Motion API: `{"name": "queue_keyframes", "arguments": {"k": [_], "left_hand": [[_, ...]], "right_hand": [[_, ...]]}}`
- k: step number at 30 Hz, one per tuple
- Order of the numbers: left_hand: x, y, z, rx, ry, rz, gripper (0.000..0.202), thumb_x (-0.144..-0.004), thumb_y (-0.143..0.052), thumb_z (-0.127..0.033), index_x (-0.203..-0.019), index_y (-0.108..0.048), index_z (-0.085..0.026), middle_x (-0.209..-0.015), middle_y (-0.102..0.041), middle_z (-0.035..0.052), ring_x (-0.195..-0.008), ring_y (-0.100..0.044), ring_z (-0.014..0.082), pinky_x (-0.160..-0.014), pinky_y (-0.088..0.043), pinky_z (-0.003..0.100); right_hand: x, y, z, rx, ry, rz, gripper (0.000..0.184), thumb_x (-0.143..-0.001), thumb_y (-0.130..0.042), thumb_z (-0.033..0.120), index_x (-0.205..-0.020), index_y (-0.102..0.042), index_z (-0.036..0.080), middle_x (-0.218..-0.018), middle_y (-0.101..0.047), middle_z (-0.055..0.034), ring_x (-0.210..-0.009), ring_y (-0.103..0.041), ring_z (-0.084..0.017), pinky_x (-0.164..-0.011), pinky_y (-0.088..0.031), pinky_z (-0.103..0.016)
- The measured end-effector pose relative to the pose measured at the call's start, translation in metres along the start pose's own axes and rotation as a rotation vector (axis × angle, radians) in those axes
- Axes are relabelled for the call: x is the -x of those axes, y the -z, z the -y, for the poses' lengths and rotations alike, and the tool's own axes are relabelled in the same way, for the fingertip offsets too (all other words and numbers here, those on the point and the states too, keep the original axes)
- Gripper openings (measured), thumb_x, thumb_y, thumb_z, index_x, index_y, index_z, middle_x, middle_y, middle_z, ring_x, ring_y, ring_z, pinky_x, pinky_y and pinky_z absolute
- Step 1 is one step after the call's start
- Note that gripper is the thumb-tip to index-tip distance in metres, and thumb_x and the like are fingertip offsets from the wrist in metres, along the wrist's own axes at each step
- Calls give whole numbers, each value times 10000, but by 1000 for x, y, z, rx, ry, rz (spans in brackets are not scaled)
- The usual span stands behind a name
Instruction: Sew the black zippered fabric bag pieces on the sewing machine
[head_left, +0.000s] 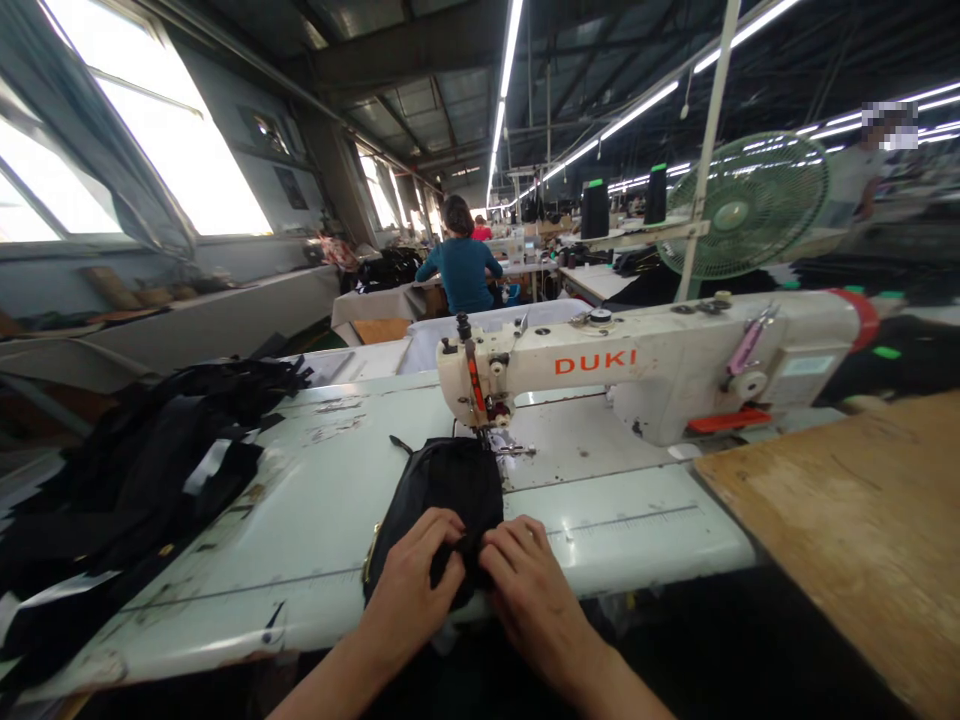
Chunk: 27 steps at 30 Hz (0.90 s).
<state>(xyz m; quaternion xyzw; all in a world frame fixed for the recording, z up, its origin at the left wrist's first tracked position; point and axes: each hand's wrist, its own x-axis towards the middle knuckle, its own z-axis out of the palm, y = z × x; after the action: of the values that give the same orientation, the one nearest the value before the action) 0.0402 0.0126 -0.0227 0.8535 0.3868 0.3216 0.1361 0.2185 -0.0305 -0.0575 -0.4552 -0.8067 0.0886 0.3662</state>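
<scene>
A black fabric piece (pixel 450 480) lies on the pale sewing table (pixel 315 520), its far end under the needle of a white DUKI sewing machine (pixel 645 365). My left hand (pixel 409 590) pinches the near edge of the fabric with curled fingers. My right hand (pixel 529 590) sits right beside it, fingers bent and pressed onto the same edge. Both hands are at the table's front edge, just short of the needle area (pixel 491 425).
A heap of black fabric pieces (pixel 142 480) covers the table's left side. A bare wooden board (pixel 855 530) lies at the right. A green fan (pixel 750 205) stands behind the machine. A person in a teal top (pixel 461 265) sits at a farther table, back turned.
</scene>
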Motion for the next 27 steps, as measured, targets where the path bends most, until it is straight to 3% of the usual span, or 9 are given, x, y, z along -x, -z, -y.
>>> {"name": "queue_keyframes", "arguments": {"k": [3,6,10,14,18,20,23,25,27], "left_hand": [[-1,4,-1,-68,0,-107,120,-894,-411,-110,-905,-484,-204,-1038,-598,86,-1000,-601,213,-878,-498,375],[-3,3,-3,-198,-154,-91,136,-891,-427,-101,-970,-486,-195,-1122,-604,106,-1126,-563,230,-1010,-448,445],[-3,-2,-3,-294,-348,75,198,-873,-427,-58,-1021,-512,-157,-1140,-625,127,-1183,-545,240,-1091,-388,514],[1,-5,-2,-279,-489,156,239,-879,-406,-12,-1025,-553,-131,-1099,-658,115,-1158,-574,220,-1095,-424,451],[6,-8,-1,-272,-475,217,252,-853,-416,-12,-1026,-570,-111,-1081,-658,126,-1147,-585,231,-1084,-452,420],[8,-10,1,-262,-437,236,276,-845,-432,-13,-1062,-570,-113,-1088,-648,124,-1131,-591,230,-1085,-449,432],[11,-13,3,-236,-409,242,316,-859,-460,-18,-1122,-581,-147,-1066,-634,98,-1123,-586,223,-1101,-415,472],[12,-14,4,-211,-420,234,331,-873,-464,-14,-1137,-594,-166,-1015,-625,81,-1092,-592,210,-1103,-403,490],[14,-15,6,-168,-427,221,335,-878,-459,-8,-1131,-606,-171,-978,-609,72,-1052,-596,196,-1106,-390,512]], "right_hand": [[1,9,0,24,72,118,325,-768,-504,-6,-1045,-543,160,-1168,-575,-70,-1093,-479,-208,-1004,-372,-323],[2,12,3,121,84,172,325,-751,-553,34,-1059,-550,137,-1124,-588,-89,-1059,-506,-229,-989,-408,-333],[5,0,6,201,71,115,253,-811,-550,49,-1041,-583,150,-1016,-624,-77,-988,-542,-244,-977,-428,-386],[19,-18,7,194,99,-68,314,-866,-483,31,-1126,-593,166,-1111,-653,-73,-1133,-535,-237,-1080,-352,-392],[35,-16,10,221,87,-158,358,-909,-391,48,-1197,-589,126,-1210,-640,-109,-1197,-524,-253,-1055,-381,-400],[42,-10,12,221,78,-161,366,-918,-388,61,-1217,-588,128,-1198,-650,-111,-1127,-570,-263,-996,-424,-407],[54,-4,12,80,-133,-204,233,-939,-451,160,-983,-679,179,-936,-707,-81,-858,-647,-248,-811,-494,-388],[62,-7,13,-175,-429,-160,260,-958,-478,291,-834,-685,193,-764,-694,-57,-703,-653,-218,-686,-504,-341],[65,-14,15,-535,-736,-71,325,-932,-521,440,-851,-705,184,-731,-706,-55,-655,-670,-208,-618,-514,-303]]}}
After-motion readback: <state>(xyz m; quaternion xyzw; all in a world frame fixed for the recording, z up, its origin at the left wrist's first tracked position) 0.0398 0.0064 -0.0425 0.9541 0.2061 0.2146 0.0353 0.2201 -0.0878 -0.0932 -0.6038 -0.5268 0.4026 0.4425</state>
